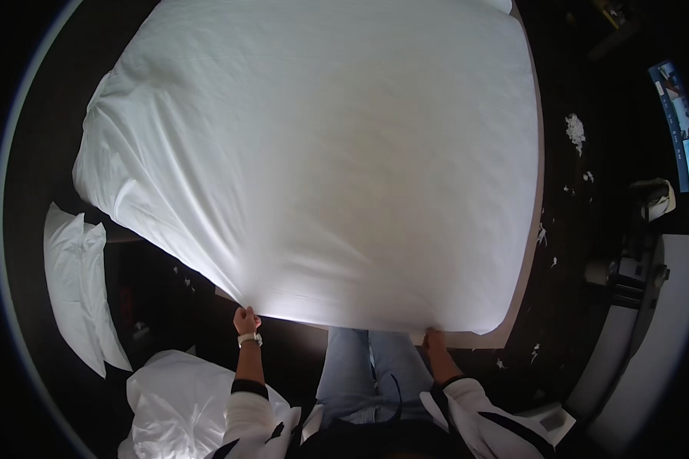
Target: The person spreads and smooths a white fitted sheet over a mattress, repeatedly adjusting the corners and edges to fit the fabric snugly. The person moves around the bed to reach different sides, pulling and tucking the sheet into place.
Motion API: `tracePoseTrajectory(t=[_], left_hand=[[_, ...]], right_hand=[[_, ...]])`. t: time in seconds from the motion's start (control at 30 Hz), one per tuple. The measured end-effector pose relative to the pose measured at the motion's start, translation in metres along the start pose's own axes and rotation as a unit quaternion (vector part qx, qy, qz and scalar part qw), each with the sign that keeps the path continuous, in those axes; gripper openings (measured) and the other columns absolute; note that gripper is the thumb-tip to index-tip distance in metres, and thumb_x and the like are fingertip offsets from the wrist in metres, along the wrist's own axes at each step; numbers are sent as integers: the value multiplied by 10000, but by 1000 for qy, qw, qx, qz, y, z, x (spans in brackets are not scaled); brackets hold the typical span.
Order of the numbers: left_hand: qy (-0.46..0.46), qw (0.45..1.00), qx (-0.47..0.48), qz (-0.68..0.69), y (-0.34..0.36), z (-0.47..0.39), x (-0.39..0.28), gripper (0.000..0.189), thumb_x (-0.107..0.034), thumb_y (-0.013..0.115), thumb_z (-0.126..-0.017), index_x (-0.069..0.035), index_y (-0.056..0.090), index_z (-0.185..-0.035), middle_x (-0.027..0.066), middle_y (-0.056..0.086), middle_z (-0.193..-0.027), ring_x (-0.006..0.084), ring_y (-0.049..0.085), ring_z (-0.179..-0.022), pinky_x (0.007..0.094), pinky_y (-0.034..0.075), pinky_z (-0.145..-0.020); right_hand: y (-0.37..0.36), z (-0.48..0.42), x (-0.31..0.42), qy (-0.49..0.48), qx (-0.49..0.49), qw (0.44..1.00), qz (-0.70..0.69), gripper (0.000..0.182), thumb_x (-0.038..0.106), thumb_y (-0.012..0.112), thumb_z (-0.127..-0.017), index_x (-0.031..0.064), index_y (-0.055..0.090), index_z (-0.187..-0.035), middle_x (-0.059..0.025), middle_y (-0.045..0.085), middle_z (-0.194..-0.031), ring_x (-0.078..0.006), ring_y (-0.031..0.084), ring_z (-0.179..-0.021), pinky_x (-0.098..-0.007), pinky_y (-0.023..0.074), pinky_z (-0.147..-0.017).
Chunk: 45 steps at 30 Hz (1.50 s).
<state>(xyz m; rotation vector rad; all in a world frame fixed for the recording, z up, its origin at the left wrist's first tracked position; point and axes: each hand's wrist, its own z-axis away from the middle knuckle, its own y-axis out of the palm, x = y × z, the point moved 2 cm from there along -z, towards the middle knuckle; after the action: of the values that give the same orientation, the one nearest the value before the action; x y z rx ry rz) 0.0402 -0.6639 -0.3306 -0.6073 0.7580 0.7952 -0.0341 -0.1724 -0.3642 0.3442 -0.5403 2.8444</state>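
Observation:
A white bed sheet covers the mattress in front of me, fairly smooth on the right and creased on the left. My left hand, with a white watch on the wrist, grips the sheet's near edge and pulls it taut, so folds fan out from the fingers. At the near edge further right, my right hand is closed on the sheet, its fingertips partly hidden by the fabric. The sheet's edge runs stretched between both hands, just before my legs. A pale bed base shows under the near right corner.
White pillows lie at the left. A heap of white fabric is beside my left forearm. White scraps are scattered over the dark floor on the right. A lit screen and a long white-topped surface stand at far right.

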Motion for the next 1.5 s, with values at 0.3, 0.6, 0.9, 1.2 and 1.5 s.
tracePoseTrajectory(t=[0.3, 0.6, 0.9, 1.2, 1.5], left_hand=[[-42, 991, -82, -99, 4, -1, -5, 186, -94, 470, -778, -67, 375, -621, 48, 439, -489, 113, 431, -386, 220, 327, -319], [241, 851, -97, -457, 36, -48, -89, 215, -127, 480, -736, 9, 455, -901, 160, 506, -843, 310, 481, -801, 362, 398, -713], [615, 561, 129, -539, 376, 23, -179, 352, -261, 396, -797, -102, 415, -1110, 163, 344, -1182, 318, 296, -1098, 444, 265, -877], [467, 468, 284, -694, 184, 101, -27, 556, -370, 430, -751, -96, 278, -1211, 127, 170, -1290, 330, 156, -1178, 505, 150, -915], [250, 341, 445, -790, 155, 140, -41, 794, -449, 504, -696, -9, 127, -1239, 329, 6, -1234, 505, 24, -1128, 526, 152, -907]], right_hand=[[-24, -17, -34, -15, 13, 996, 84, 158, 103, 484, -689, 23, 435, -561, -90, 439, -483, -198, 397, -356, -313, 307, -324], [16, -9, 40, 41, 504, 718, 479, 162, 151, 529, -733, 12, 547, -815, -70, 542, -687, -159, 517, -602, -302, 436, -546], [179, 70, 330, -808, 16, 419, 415, 385, 244, 510, -742, 128, 429, -1099, -119, 388, -1148, -296, 346, -1065, -414, 287, -863], [155, 104, 94, -788, 236, 363, 439, 529, 310, 509, -678, 140, 370, -1160, -59, 287, -1243, -264, 234, -1149, -448, 203, -908], [162, 128, 64, -343, 585, 259, 688, 302, 202, 423, -778, 27, 484, -1016, -128, 492, -1033, -264, 458, -949, -350, 346, -839]])
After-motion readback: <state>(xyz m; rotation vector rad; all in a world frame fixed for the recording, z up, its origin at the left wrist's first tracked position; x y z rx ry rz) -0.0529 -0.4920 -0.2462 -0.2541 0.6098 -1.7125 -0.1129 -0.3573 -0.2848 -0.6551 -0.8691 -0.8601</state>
